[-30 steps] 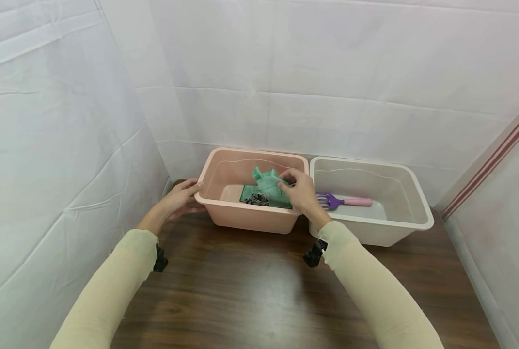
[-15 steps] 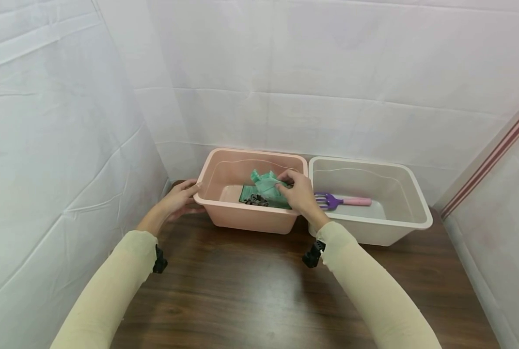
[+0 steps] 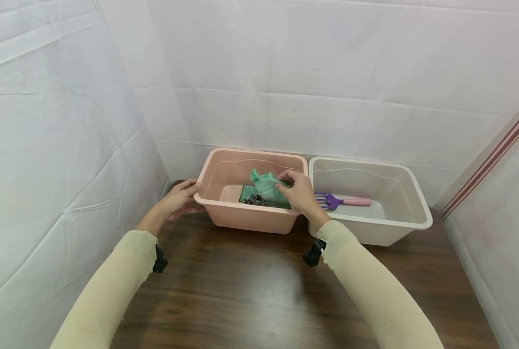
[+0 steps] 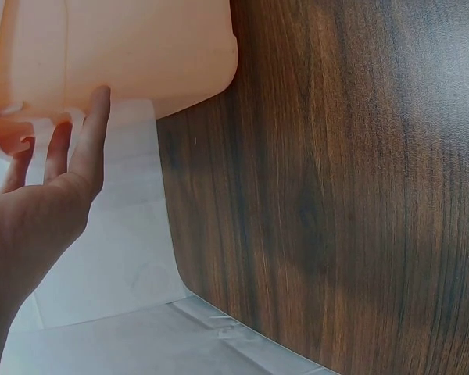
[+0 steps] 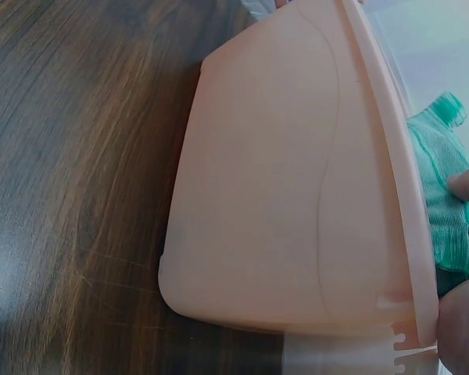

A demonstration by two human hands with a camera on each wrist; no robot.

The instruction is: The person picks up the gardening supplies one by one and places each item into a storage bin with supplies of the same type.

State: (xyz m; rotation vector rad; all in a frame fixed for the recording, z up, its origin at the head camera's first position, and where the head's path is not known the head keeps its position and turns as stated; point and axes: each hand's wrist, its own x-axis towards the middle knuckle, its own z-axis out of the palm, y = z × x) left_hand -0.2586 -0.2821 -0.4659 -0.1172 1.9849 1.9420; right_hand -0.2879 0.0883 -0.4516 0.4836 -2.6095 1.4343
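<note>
A pale pink plastic bin (image 3: 246, 218) stands on the table against the back wall. At its left end my left hand (image 3: 178, 198) holds the rim, thumb on top and fingers against the outer wall, as the left wrist view also shows. My right hand (image 3: 298, 191) reaches over the bin's right front corner and pinches a sheer, ribbed green cloth (image 3: 264, 184) between thumb and fingers. Below the cloth, a flat darker green piece (image 3: 247, 192) and a crumpled dark, scrunchie-like item (image 3: 257, 199) lie on the bin floor. Part of the cloth is hidden by the hand.
Right beside the pink bin stands an off-white bin (image 3: 372, 223). A toy-like hand fork (image 3: 339, 201) with purple tines and a pink handle lies in it. White sheeting (image 3: 329, 72) hangs behind and at both sides of the dark wooden table (image 3: 242, 291).
The green cloth and the right hand have sunk very slightly lower in the pink bin. The left hand stays on the rim.
</note>
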